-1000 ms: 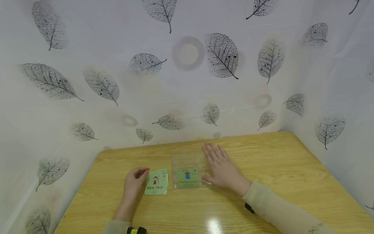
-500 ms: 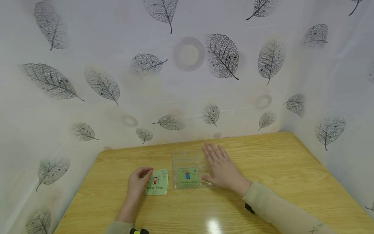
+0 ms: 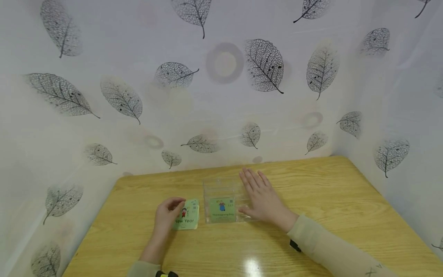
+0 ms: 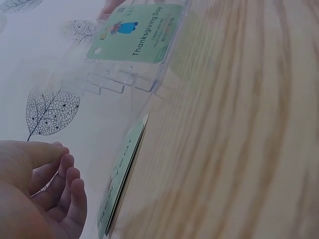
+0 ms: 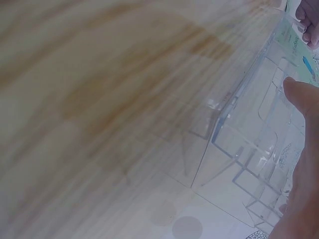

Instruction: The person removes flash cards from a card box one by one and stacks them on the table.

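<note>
A small stack of green cards [image 3: 189, 224], the top one reading "New Year", lies on the table. Over its left side hovers my left hand [image 3: 167, 216], fingers loosely bent. In the left wrist view the left hand [image 4: 42, 191] holds nothing and is apart from the stack [image 4: 121, 181]. Right of the stack is a clear plastic box [image 3: 219, 185] with open-looking compartments; a green "Thanksgiving Day" card [image 3: 222, 216] lies in its left part. My right hand [image 3: 263, 200] rests with straight fingers on the box's right part. The right wrist view shows its thumb [image 5: 299, 94] against the clear plastic.
The wooden table [image 3: 221, 250] has a pale curtain [image 3: 138, 50] with leaf prints behind and at both sides. Dark bands [image 3: 295, 246] sit on the wrists.
My left hand has moved a little to the right, over the New Year stack, and covers more of it. The right hand and box have stayed put.
</note>
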A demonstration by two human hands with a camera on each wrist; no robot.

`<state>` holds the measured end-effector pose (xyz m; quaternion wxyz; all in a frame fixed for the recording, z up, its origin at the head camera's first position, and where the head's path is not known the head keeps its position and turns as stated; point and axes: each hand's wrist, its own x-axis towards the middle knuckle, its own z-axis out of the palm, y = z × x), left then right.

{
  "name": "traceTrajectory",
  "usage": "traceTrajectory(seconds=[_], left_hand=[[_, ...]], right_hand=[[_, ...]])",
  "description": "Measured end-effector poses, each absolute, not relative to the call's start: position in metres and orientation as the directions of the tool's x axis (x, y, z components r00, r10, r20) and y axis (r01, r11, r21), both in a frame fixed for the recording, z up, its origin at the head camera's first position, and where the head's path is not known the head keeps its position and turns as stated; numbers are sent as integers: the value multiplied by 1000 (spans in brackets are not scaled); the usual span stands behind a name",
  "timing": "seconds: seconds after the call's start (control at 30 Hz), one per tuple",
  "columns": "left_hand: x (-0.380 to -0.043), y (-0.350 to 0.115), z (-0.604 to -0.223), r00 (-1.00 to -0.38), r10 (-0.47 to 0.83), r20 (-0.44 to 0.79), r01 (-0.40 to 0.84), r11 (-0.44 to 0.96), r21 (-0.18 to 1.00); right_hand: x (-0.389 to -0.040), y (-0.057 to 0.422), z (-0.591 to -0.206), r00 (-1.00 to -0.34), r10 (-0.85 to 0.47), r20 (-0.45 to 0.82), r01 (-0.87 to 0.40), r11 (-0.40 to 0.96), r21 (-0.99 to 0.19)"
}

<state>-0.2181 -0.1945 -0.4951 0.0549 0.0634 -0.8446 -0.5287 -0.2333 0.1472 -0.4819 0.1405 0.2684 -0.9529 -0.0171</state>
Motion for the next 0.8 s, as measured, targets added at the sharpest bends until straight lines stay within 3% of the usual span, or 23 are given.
traceTrajectory(seconds=[0.8], left_hand=[[-217, -177, -496, -989, -147, 26, -39, 425, 904]], right_hand=[[-235, 148, -485, -795, -525, 304, -520, 848, 105]])
